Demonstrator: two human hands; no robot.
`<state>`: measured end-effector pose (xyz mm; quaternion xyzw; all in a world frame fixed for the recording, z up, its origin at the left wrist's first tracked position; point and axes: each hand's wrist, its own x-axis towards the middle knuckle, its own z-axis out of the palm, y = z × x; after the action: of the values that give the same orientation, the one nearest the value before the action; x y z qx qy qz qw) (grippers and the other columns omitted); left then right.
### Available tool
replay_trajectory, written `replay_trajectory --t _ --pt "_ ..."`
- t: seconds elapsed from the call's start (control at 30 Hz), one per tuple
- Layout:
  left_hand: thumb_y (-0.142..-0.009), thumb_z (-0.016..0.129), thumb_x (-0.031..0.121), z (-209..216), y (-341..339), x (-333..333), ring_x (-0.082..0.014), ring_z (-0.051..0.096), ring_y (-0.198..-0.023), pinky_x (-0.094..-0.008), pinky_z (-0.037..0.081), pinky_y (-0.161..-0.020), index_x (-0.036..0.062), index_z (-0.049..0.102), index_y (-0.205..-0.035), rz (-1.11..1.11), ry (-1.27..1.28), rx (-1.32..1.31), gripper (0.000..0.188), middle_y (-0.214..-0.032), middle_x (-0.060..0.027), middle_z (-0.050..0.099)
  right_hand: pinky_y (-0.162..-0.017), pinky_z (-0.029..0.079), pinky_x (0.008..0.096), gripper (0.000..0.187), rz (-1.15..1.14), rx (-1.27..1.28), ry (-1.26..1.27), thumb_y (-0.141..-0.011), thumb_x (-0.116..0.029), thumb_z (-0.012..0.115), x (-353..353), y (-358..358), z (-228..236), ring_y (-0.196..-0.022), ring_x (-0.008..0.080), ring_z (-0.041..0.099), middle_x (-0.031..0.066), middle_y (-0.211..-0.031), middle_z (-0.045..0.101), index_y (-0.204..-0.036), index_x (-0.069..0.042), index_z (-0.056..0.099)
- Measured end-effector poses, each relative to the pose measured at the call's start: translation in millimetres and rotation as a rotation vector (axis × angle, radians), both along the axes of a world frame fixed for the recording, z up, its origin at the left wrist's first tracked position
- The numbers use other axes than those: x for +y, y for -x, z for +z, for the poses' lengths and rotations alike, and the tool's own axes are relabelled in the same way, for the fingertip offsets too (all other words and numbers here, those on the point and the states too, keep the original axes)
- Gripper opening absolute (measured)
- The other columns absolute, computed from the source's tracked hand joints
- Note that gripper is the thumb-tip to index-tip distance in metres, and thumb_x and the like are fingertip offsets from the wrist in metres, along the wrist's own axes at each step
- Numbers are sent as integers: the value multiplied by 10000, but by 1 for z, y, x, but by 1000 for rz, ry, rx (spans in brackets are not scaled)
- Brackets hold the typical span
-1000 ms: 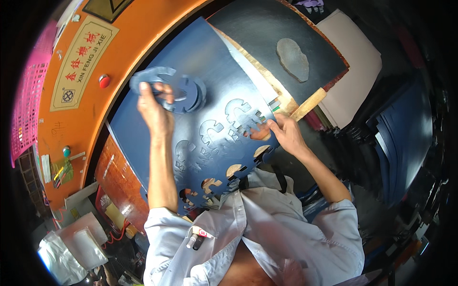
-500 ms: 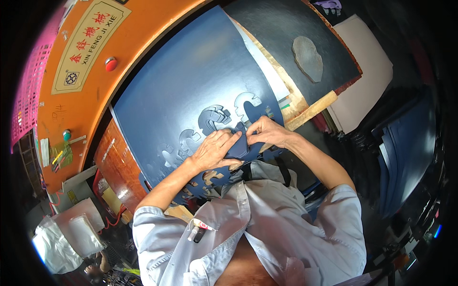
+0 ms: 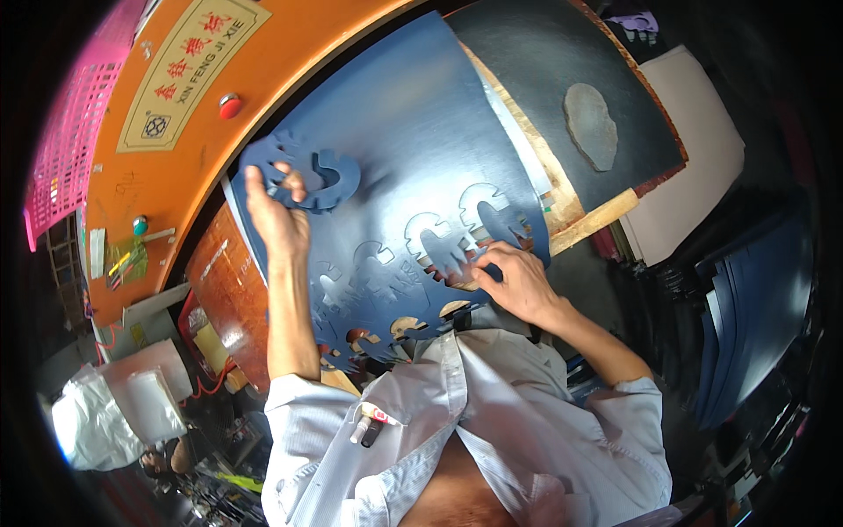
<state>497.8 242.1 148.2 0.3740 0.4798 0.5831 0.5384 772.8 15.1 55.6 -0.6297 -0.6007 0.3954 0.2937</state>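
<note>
At the far left of a large dark blue sheet (image 3: 395,97), my left hand (image 3: 279,211) is closed on curved blue cut-out pieces (image 3: 338,180). The thumb and bent fingers grip them, and the palm hides part of them. Bent over the sheet's near right part is my right hand (image 3: 522,283), its thumb and forefinger slightly apart beside a blurred cut-out opening (image 3: 448,263). No piece shows between those fingers. Several C-shaped cuts run across the near part of the sheet, and its near edge is ragged with openings.
An orange machine (image 3: 193,167) with a red button (image 3: 230,106) stands along the left. To the right, a flat grey stone-like piece (image 3: 591,127) lies on a black board (image 3: 536,61). Blue sheets (image 3: 760,316) are stacked at the far right, below a pale sheet (image 3: 689,145).
My left hand has gone from beside my right hand to the far left, taking the blue cut-out pieces. My right hand has let go of them and stays over the cuts. The view has shifted slightly.
</note>
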Motion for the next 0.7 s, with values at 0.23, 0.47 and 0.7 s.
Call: replay_trajectory --t 0.23,0.47,0.7 --pt "-942 586 99 -27 22 -75 -252 696 -866 -403 589 -757 0 690 -1081 -322 -856 1156 200 -940 -97 717 -880 542 452 196 63 21 -124 -855 -227 820 -5 48 12 -1030 328 675 129 -1186 701 -944 -61 768" --pt "-781 697 196 -90 59 -139 -365 607 -1135 -477 526 -953 4 612 -1381 -1059 -757 1139 636 -1099 -154 633 -772 569 371 220 343 489 254 -855 -189 815 33 73 -28 -775 255 749 205 -855 771 -981 -9 816" --pt "-860 810 324 -89 57 -131 -337 594 -1132 -437 528 -932 11 512 -1468 -1158 -722 1127 746 -1150 -153 595 -801 544 267 178 204 986 585 -955 -107 733 39 71 -37 -862 113 700 100 -900 773 -947 67 769"
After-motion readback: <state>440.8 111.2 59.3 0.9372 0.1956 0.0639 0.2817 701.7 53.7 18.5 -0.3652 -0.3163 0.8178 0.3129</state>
